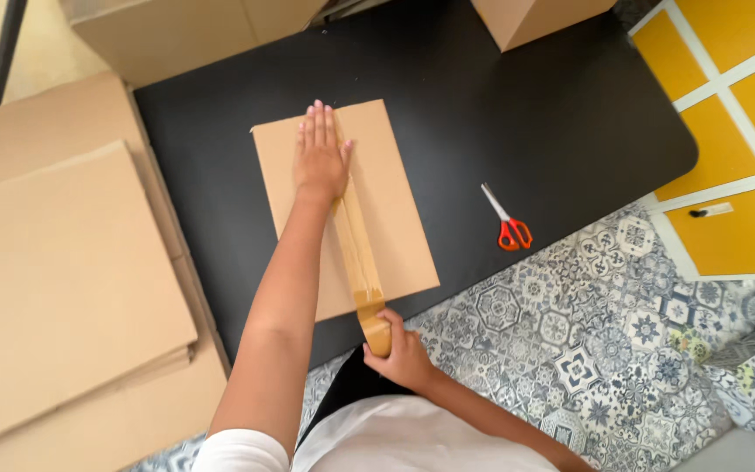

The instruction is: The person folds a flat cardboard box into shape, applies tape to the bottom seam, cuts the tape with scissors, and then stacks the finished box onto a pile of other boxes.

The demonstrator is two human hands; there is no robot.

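Observation:
A flat brown cardboard box (395, 201) lies on a black table (526, 114). My left hand (320, 153) presses flat on its far half, fingers together, over the start of a strip of brown packing tape (356, 245) that runs down the box's middle seam. My right hand (402, 354) grips the roll of brown tape (376, 330) just past the box's near edge, with the strip stretched from the roll up to the left hand.
Red-handled scissors (509, 223) lie on the table to the right of the box. Stacked flat cardboard sheets (63, 280) fill the left side. More cardboard boxes (176, 31) stand at the far edge. A yellow cabinet (736, 131) is at right; patterned floor tiles (622, 350) are below.

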